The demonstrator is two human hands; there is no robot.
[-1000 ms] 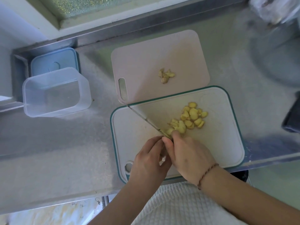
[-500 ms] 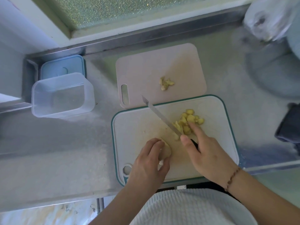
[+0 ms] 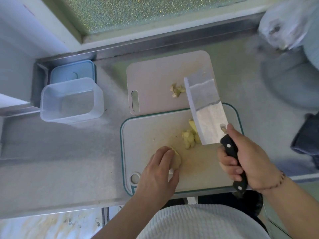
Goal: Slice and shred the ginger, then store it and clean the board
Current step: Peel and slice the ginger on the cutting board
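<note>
We saw the right hand [image 3: 248, 156] wrapped around the black handle of a cleaver [image 3: 207, 114], fingers curled under it and thumb along the top, the broad blade tilted so its flat side faced up over the far right part of the green-rimmed cutting board [image 3: 155, 131]. The left hand [image 3: 158, 173] lay on the same board near its front edge, fingers bent over the uncut ginger piece [image 3: 177, 161] and pressing it down. A heap of ginger slices [image 3: 189, 138] sat on that board just beside the blade's near edge, partly hidden by it. Behind, touching the far edge of the green-rimmed board, lay a pale pink board [image 3: 155, 80] with a few ginger scraps [image 3: 177, 90] on it. Toward the far left corner of the steel desk [image 3: 69, 161] stood a clear plastic container [image 3: 70, 100], and its blue lid [image 3: 72, 71] lay just behind it against the desk's raised back edge.
</note>
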